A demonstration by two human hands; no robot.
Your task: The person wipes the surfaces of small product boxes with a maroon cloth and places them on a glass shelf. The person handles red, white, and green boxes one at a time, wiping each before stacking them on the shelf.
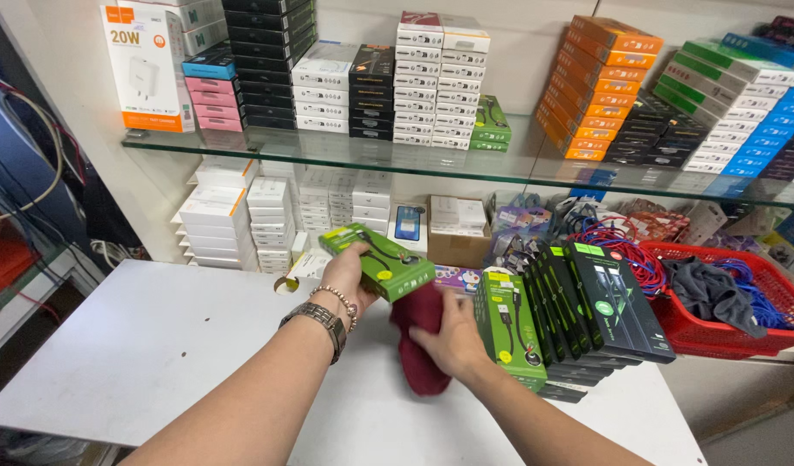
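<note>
Green cable box [378,261] is up off the table, held flat and slightly tilted in the left hand [345,278], fingers clamped round its near end with the far end sticking out to the right. Just under that free end sits the dark red cloth [418,345], bunched on the white table [155,345], and the right hand [455,338] is pressed down on it, fingers closed over the fabric. So box above, cloth below, the two hands close together, the box not touching the cloth as far as I can see.

Right beside the right hand, nearly touching its knuckles, stands a row of green and black cable boxes [569,315] leaning over on a low stack: tight on that side. Beyond the row, a red basket [759,332] with a grey cloth and tangled cables overhangs the table's right edge.

Left of the hands it's wide open: bare white tabletop all the way to the left edge and the near corner. A watch and a bead bracelet ride the left wrist [321,319].

Behind, white boxes [241,224] are stacked against the wall under a glass shelf [328,151], well above the lifted box, so there's headroom.
</note>
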